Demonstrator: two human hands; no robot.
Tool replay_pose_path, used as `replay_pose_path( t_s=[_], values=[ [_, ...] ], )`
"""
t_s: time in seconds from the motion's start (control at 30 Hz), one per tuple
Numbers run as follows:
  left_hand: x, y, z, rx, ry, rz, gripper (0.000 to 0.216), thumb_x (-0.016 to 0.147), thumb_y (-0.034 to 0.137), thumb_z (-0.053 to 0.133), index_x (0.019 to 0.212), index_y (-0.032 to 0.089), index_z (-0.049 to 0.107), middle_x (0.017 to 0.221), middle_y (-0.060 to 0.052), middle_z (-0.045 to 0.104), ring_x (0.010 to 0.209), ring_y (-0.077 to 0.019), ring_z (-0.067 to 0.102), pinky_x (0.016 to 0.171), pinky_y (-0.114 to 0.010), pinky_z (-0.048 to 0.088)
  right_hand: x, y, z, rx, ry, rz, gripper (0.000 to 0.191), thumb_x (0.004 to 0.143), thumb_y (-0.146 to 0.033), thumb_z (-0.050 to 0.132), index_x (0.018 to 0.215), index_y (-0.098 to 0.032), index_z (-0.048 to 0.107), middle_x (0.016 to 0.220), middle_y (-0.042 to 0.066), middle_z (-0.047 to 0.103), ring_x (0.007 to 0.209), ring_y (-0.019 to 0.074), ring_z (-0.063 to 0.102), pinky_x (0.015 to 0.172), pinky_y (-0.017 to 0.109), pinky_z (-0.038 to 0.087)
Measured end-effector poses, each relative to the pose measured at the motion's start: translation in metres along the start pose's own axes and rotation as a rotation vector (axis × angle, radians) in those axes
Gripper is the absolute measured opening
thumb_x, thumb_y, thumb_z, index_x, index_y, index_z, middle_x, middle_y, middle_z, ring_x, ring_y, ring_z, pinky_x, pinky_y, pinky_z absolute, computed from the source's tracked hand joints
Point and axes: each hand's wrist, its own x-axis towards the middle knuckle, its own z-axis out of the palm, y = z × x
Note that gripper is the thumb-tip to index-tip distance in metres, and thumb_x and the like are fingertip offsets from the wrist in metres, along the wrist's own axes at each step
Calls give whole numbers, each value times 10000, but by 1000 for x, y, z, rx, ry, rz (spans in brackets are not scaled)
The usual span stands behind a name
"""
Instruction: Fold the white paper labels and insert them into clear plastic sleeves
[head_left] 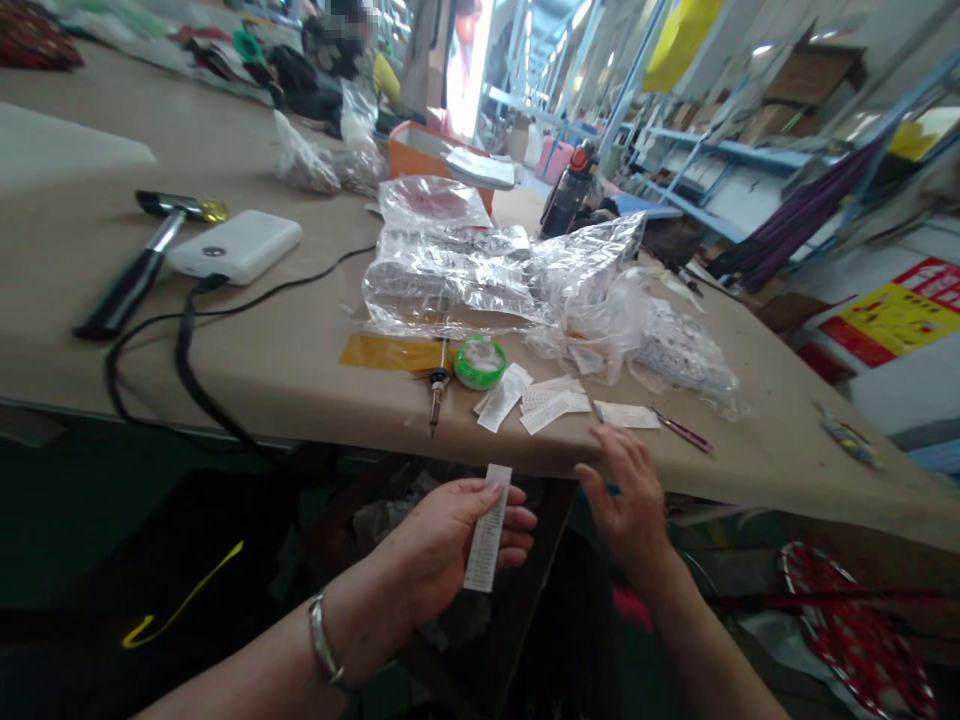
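My left hand [480, 520] holds a narrow printed paper label [487, 540] in front of the table edge, the thumb pressing it against the fingers. To its right my right hand [626, 490] reaches to the edge with thumb and forefinger apart. A small dark sliver shows at its fingertips, too small to name. Just beyond lie several loose labels [551, 400] and another label strip [628, 415]. Beside that strip is a thin reddish tool [684, 431]. A soldering iron [436, 395] points toward me, next to a round green tin [480, 362].
Clear plastic bags [450, 275] cover the table's middle, with a filled bag [682, 345] to the right. At left are a hammer [139, 265] and a white box [236, 245] with a black cable. An orange bin [420, 155] and a dark bottle [570, 190] stand behind.
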Motion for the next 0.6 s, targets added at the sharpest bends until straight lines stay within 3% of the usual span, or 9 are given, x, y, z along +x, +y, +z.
replay_pose_path(
  t_s=[0.1, 0.23, 0.47, 0.6],
  values=[
    [2, -3, -3, 27, -9, 14, 172, 814, 245, 589, 893, 93, 600, 784, -127, 680, 647, -181, 656, 634, -312, 542, 4, 39, -5, -324, -67, 119, 621, 841, -478, 536, 1300, -69, 444, 1238, 229, 529, 1176, 360, 459, 942, 557, 405],
    [2, -6, -4, 39, 17, 6, 163, 816, 232, 586, 894, 90, 597, 767, -126, 678, 632, -175, 653, 624, -307, 545, -9, 59, -5, -399, -179, 47, 434, 890, -366, 495, 1261, -140, 514, 1254, 158, 561, 1156, 308, 504, 921, 482, 437],
    [-1, -3, -1, 69, 59, 2, 163, 832, 228, 560, 917, 90, 582, 751, -115, 670, 598, -168, 645, 603, -303, 542, -22, 68, -12, -126, 42, 49, 176, 885, -224, 509, 940, -195, 674, 971, 82, 697, 953, 215, 636, 864, 395, 499],
    [0, -3, 1, 73, 56, -8, 168, 829, 231, 561, 917, 89, 579, 749, -115, 667, 594, -173, 642, 588, -300, 529, -13, 33, -17, 87, 206, 156, 102, 848, -189, 573, 895, -196, 662, 904, 62, 694, 896, 204, 656, 831, 381, 522]
  ],
)
